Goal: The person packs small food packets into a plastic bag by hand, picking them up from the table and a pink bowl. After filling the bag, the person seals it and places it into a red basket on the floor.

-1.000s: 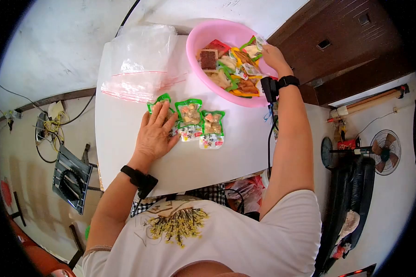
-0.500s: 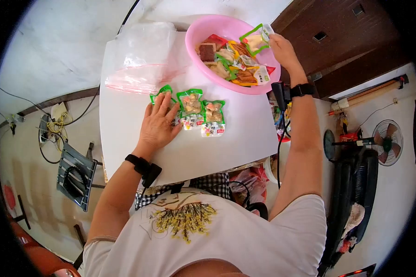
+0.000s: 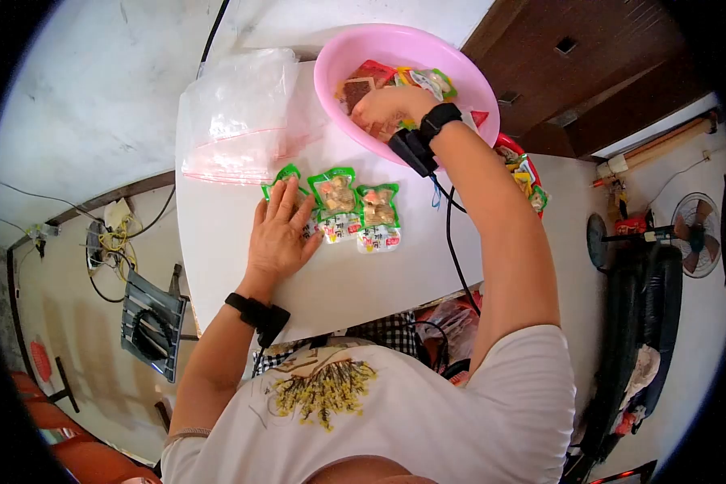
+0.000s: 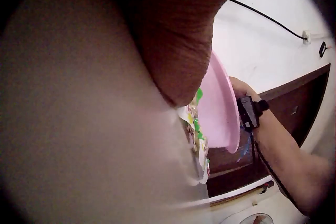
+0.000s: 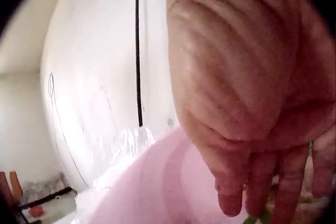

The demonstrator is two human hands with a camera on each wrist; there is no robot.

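Note:
My left hand (image 3: 278,238) lies flat, fingers spread, on a green-edged snack packet (image 3: 287,172) that it mostly covers. Two more green-edged packets, a middle one (image 3: 333,192) and a right one (image 3: 377,206), lie beside it in a row on the white table (image 3: 315,294). Inside the pink basin (image 3: 411,39) is my right hand (image 3: 395,106), reaching down over mixed food packets. In the right wrist view, its fingers (image 5: 262,182) point downward, loosely extended among the packets, with the tips partly hidden. Near the basin's right side lies a green-edged packet (image 3: 440,82).
Clear zip bags (image 3: 238,113) lie at the table's back left, beside the basin. A red container (image 3: 527,173) with packets stands past the table's right side. A black cable (image 3: 453,242) hangs from the right wrist. A folding stool (image 3: 153,323) stands on the left.
My right hand has let go of the green-edged packet it held up at the basin's right rim and moved left, down into the basin. My left hand stays on its packet.

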